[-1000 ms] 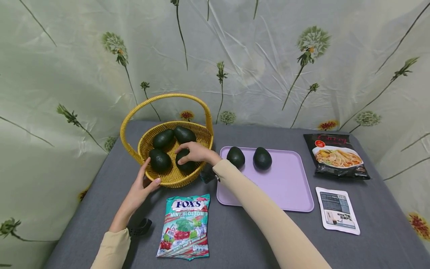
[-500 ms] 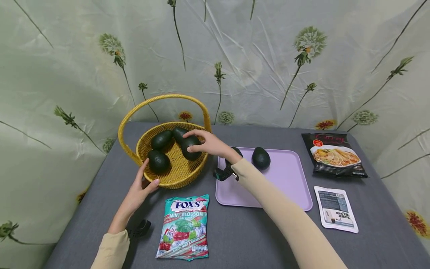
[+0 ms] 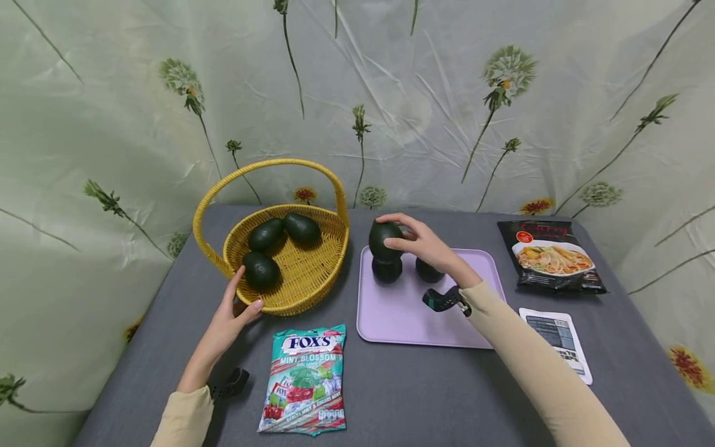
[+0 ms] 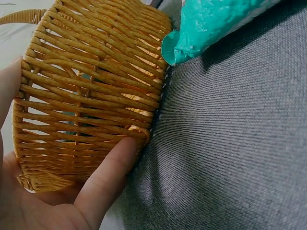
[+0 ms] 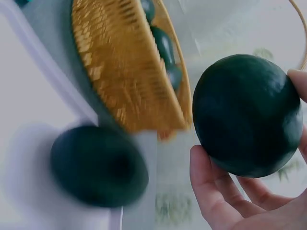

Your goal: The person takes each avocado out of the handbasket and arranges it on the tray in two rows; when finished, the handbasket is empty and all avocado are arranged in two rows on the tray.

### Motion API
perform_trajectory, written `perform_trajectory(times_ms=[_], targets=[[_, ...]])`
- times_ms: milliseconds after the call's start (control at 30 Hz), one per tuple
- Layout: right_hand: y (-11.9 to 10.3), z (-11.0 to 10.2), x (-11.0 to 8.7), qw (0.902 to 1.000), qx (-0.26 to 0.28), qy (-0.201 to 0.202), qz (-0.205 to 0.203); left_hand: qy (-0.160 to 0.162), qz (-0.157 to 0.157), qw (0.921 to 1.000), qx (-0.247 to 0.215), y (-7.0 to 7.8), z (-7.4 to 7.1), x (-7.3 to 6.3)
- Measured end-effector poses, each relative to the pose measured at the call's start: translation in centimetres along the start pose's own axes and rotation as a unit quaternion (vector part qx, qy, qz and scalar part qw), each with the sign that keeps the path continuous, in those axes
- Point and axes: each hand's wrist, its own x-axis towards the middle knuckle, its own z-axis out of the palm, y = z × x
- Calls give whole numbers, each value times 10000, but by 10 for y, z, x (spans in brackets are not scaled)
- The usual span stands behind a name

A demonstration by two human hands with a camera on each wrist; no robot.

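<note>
My right hand (image 3: pixel 421 243) holds a dark green avocado (image 3: pixel 384 241) between thumb and fingers, above the far left part of the lilac tray (image 3: pixel 391 323). Two other avocados lie on that tray, one directly below the held one (image 3: pixel 386 270) and one partly behind my wrist (image 3: pixel 429 269). My left hand (image 3: pixel 226 323) grips the near left side of the yellow wicker basket (image 3: pixel 304 273). In the left wrist view, its thumb (image 4: pixel 108 175) presses low on the woven wall while a finger touches the rim. Three avocados (image 3: pixel 262 271) lie inside the basket.
A teal candy bag (image 3: pixel 304 380) lies in front of the basket. At the right are a black noodle packet (image 3: pixel 553 257) and a white flat packet (image 3: pixel 558 341), partly covered by my right sleeve. The basket's tall handle (image 3: pixel 270 162) arches over it.
My right hand has lifted an avocado out of the basket and carried it rightward over the tray. My left hand stays on the basket. The view has shifted slightly.
</note>
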Motion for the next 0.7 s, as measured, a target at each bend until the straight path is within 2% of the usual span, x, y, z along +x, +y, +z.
perform_trajectory(times_ms=[300,600,700], targets=[[18,-50,-59,9972,-166,639,364,-37,-11,10000,31,1,-1,-1],[38,-75,-103,9895,-698,1137,558,-63,-70,10000,-16,2,-1,0],[46,-81,-114,9870,-757,1159,813,-57,-90,9999,5,2,-1,1]])
